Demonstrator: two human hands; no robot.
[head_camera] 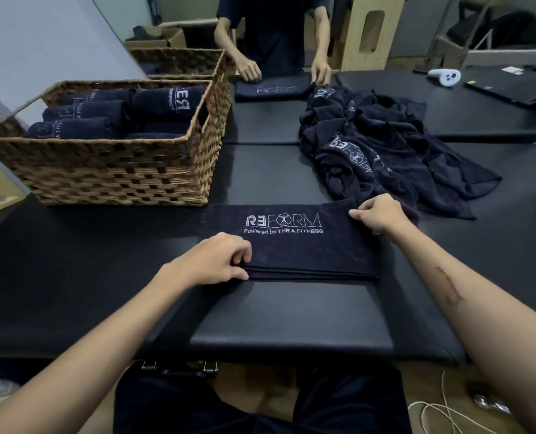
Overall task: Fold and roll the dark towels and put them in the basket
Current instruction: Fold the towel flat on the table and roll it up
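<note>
Several rolled towels already fill the basket, both hands pinch a folded, unrolled towel, and a heap waits.

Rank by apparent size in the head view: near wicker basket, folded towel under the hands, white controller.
1. near wicker basket
2. folded towel, somewhat smaller
3. white controller, smallest, though farthest from the camera

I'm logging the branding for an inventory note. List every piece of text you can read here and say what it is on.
"REFORM", first E mirrored, over "Powered by THE A FITNESS": white print on the folded dark towel under both hands.
Same logo, upside down and partly hidden: rolled dark towels in the woven wicker basket.
Logo fragments, creased: heap of loose dark towels.
Too blurred to read: print on the far person's towel.
</note>
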